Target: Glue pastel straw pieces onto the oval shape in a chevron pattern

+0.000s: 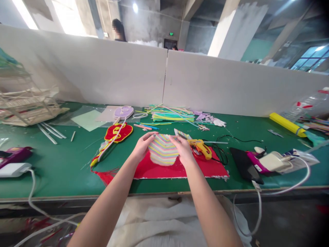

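Note:
Both hands hold a pastel piece with zigzag stripes (pixel 163 150) above a red board (pixel 154 170). My left hand (pixel 142 146) pinches its left edge, and my right hand (pixel 184 149) grips its upper right edge. Just beyond the right fingers, a small striped scrap (pixel 185 134) shows beside something dark that I cannot make out. A yellow-orange glue gun (pixel 202 149) lies on the red board to the right of that hand. Left of my left hand lies a red fuzzy fan-shaped piece (pixel 125 132) with yellow decoration, a handle and a red tassel (pixel 105 177).
Pipe cleaners (pixel 174 115) are piled at the back, with a lilac fan shape (pixel 123 112) to their left. At right are a black phone (pixel 244 164), a power strip with a white plug (pixel 276 162) and a yellow roll (pixel 286 124). A rack (pixel 28 106) stands at left.

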### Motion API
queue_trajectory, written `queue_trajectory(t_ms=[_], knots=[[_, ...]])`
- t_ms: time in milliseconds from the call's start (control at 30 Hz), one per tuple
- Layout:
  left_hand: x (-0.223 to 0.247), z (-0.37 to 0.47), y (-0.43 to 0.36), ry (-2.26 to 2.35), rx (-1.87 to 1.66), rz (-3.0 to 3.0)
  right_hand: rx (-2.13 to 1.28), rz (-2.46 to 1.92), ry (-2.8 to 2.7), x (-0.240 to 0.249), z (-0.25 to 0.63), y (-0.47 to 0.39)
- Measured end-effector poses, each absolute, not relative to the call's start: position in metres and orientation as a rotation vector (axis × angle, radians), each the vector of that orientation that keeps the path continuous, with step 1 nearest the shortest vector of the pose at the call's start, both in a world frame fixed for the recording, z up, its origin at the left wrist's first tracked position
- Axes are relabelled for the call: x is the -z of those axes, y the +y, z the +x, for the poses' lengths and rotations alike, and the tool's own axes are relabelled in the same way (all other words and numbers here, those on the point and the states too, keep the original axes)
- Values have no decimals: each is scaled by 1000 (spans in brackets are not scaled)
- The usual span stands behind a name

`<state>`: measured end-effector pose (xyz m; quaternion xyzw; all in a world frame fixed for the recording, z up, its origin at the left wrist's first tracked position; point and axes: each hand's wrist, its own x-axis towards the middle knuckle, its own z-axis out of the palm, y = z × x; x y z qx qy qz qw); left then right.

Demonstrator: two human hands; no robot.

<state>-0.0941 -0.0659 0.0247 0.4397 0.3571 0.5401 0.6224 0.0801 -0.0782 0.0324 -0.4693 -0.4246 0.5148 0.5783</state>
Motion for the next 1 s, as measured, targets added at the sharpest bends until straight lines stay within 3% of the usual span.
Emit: queue_trajectory(t_ms=[367, 567, 1000], knots=[[-30, -96, -70, 717, -940, 948, -1466, -1103, -1070, -40, 90, -91], [-20, -96, -64, 1106, -914, 1223, -1132, -1304, -1348, -8, 93, -80], [-12, -89, -61, 1238, -899, 1401, -1015, -1252, -1493, 7, 95, -83]])
